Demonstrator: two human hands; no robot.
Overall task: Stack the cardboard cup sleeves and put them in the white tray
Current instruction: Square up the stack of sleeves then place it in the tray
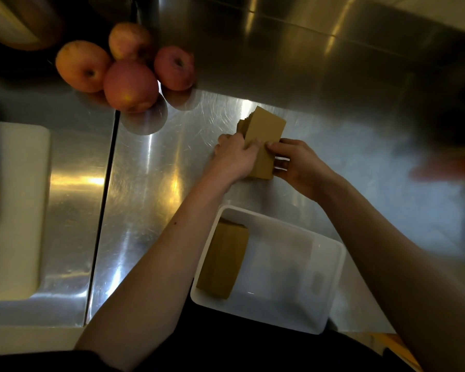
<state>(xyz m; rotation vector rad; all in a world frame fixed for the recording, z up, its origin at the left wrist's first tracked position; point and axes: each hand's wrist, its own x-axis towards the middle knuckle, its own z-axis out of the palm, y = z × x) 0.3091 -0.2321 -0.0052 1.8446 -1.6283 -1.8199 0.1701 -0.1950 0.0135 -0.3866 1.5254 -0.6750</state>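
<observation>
A stack of brown cardboard cup sleeves [265, 130] stands on edge on the steel counter, beyond the white tray [333, 285]. My left hand [234, 157] grips the stack's left side and my right hand [293, 162] grips its right side, thumbs on the top sleeve. The far edges of the sleeves fan out slightly. Another stack of sleeves [223, 261] lies flat against the tray's left wall. The rest of the tray's floor is bare.
Several red apples [129, 84] sit at the back left of the steel counter [151, 183]. A white board-like object [16, 210] lies far left, past a dark seam. A steel backsplash rises behind. A blurred orange shape [440, 167] shows at the right.
</observation>
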